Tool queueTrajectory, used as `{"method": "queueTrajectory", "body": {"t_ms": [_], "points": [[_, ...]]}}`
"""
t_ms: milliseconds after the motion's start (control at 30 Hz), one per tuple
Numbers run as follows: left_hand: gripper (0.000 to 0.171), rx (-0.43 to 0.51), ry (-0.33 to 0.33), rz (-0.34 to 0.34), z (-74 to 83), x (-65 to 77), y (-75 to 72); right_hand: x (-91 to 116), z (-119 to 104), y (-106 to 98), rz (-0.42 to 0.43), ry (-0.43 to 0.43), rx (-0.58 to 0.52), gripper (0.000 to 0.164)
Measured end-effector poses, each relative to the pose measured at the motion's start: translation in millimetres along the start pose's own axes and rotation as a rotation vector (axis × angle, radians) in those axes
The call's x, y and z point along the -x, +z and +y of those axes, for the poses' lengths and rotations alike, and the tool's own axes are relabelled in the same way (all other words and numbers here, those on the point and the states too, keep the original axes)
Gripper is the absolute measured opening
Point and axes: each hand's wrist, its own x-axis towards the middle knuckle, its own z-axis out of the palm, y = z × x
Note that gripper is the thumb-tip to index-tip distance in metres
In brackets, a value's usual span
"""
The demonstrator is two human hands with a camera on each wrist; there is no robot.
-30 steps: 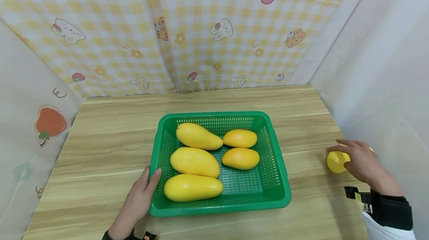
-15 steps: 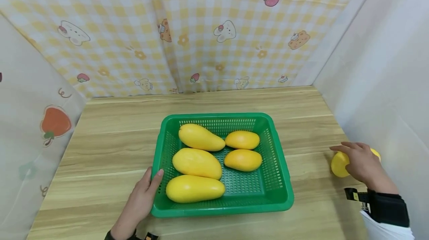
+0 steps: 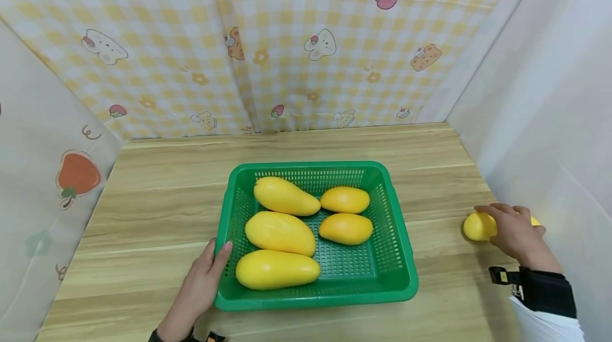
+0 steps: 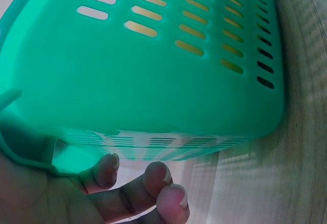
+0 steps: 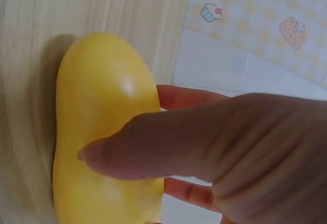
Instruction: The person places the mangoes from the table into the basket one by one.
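Note:
Three large papayas (image 3: 278,269) and two smaller orange-yellow mangoes (image 3: 345,228) lie in a green plastic basket (image 3: 315,299) in the middle of the table. My left hand (image 3: 196,283) holds the basket's left side, thumb over the rim. In the left wrist view its fingers (image 4: 125,201) are bent outside the slotted basket wall (image 4: 127,81). At the table's right edge my right hand (image 3: 516,233) grips another papaya (image 3: 479,226). The right wrist view has the thumb across this papaya (image 5: 102,81) and fingers along its far side; the hand covers its middle in the head view.
A wooden table (image 3: 167,188) carries the basket. Behind it hangs a yellow checked cloth (image 3: 287,76); a white cloth wall (image 3: 550,119) rises close by my right hand, another white wall (image 3: 38,172) at the left.
The papaya at the right has turned slightly and its exposed end has shifted left, as my right hand's fingers settle around it. My left hand and the basket stay together, with a small view shift.

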Motion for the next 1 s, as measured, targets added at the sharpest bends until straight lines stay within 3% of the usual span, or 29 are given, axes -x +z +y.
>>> {"method": "queueTrajectory", "body": {"t_ms": [200, 400, 733, 1000], "points": [[0.043, -0.007, 0.005, 0.004, 2.0, 1.1, -0.8, -4, 1, 3, 0.032, -0.002, 0.016, 0.065], [0.042, 0.001, 0.007, 0.004, 3.9, 1.9, -1.0, -5, 3, 2, 0.008, 0.05, 0.014, 0.071], [0.044, 0.005, 0.011, -0.001, 2.4, 2.1, -0.1, -2, -1, 6, 0.022, -0.009, -0.022, 0.071], [0.044, -0.007, 0.01, 0.008, 4.5, 3.7, 0.1, 3, -26, -8, 0.194, -0.122, -0.02, 0.069]]}}
